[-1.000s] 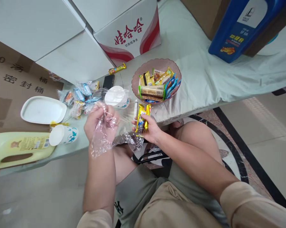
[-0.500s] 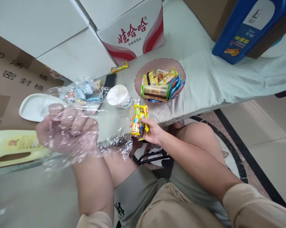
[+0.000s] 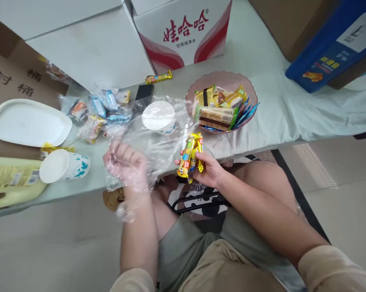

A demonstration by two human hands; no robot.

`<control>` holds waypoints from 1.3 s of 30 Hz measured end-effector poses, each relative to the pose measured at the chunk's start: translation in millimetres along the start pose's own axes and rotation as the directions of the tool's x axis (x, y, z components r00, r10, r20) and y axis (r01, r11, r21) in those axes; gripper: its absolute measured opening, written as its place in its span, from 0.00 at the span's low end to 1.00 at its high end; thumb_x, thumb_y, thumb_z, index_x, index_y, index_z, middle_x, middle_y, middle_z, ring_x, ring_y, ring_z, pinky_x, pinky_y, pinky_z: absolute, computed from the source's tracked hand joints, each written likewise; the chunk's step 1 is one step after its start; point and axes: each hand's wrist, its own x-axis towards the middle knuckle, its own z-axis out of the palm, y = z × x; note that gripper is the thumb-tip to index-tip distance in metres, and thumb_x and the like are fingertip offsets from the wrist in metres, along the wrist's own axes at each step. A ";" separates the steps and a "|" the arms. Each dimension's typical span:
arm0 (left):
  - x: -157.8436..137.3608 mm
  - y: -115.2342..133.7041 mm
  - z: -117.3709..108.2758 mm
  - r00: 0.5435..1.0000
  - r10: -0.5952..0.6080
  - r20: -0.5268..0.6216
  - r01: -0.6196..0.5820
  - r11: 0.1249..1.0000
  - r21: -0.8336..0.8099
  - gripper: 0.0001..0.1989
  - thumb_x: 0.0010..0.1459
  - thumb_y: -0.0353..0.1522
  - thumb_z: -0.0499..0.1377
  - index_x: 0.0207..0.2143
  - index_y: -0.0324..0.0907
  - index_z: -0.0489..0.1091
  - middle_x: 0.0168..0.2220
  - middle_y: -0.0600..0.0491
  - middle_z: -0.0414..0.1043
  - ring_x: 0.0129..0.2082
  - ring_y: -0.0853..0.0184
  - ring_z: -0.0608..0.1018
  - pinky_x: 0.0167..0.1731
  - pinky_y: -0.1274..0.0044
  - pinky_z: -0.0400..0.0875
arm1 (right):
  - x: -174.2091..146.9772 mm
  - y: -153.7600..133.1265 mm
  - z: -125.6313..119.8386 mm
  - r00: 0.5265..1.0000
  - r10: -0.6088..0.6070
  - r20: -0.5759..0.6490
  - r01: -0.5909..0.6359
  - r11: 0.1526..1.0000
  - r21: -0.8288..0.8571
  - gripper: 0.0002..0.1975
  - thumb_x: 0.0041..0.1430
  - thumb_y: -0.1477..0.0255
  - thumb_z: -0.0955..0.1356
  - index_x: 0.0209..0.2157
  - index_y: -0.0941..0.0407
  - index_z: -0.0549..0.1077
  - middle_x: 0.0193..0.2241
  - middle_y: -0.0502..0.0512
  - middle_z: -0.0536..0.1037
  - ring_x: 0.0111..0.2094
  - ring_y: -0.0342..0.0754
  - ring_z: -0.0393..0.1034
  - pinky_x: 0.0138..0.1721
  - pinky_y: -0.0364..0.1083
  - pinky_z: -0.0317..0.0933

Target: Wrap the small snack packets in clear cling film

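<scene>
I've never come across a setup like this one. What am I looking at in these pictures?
There's no machine here: these are a person's two bare hands, filmed by one head-worn camera looking forward and down. The left hand holds thin clear plastic; the right hand has yellow packets in its grip. On the cloth-covered surface are a pink bowl of wrapped packets, paper cups, a white tray and loose small packets.

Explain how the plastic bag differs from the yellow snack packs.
The plastic bag is clear; the snack packs are yellow and printed. The bag spreads loosely; the packs are narrow sticks. The left hand grips the bag; the right hand holds the packs. Both are held.
</scene>
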 end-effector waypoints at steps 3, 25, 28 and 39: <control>1.8 1.1 10.9 0.995 -0.080 -0.067 0.084 0.995 0.058 0.17 0.56 0.32 0.58 0.23 0.44 0.50 0.14 0.65 0.46 0.12 0.78 0.47 0.12 0.86 0.49 | -2.2 -2.9 1.5 0.998 -0.057 -0.032 0.052 0.991 -0.120 0.23 0.43 0.64 0.77 0.41 0.53 0.71 0.40 0.53 0.81 0.40 0.55 0.80 0.37 0.52 0.77; -9.8 0.3 16.3 0.957 -0.261 -0.125 0.270 0.960 0.066 0.17 0.56 0.33 0.58 0.20 0.42 0.52 0.16 0.62 0.41 0.14 0.76 0.49 0.14 0.81 0.48 | 60.4 -231.9 38.3 0.835 -0.505 0.220 -0.200 -0.650 -0.734 0.37 0.60 0.57 0.67 0.61 0.70 0.65 0.53 0.71 0.77 0.53 0.57 0.74 0.49 0.56 0.62; -10.1 0.6 15.8 0.960 -0.252 -0.120 0.263 0.961 0.082 0.18 0.56 0.33 0.59 0.20 0.42 0.52 0.16 0.62 0.42 0.14 0.76 0.50 0.15 0.81 0.49 | 44.4 -207.1 36.8 0.823 -0.452 0.344 -0.071 -0.682 -0.728 0.31 0.59 0.61 0.71 0.59 0.62 0.68 0.54 0.69 0.77 0.52 0.55 0.75 0.50 0.53 0.64; -11.6 -13.4 10.3 0.945 -0.269 -0.188 0.310 0.920 0.240 0.13 0.46 0.31 0.59 0.20 0.43 0.54 0.17 0.60 0.49 0.14 0.76 0.57 0.14 0.82 0.51 | -55.5 -26.6 1.9 0.659 -0.248 0.710 0.452 -0.624 -0.638 0.23 0.54 0.78 0.65 0.52 0.52 0.71 0.53 0.60 0.78 0.60 0.58 0.69 0.59 0.59 0.65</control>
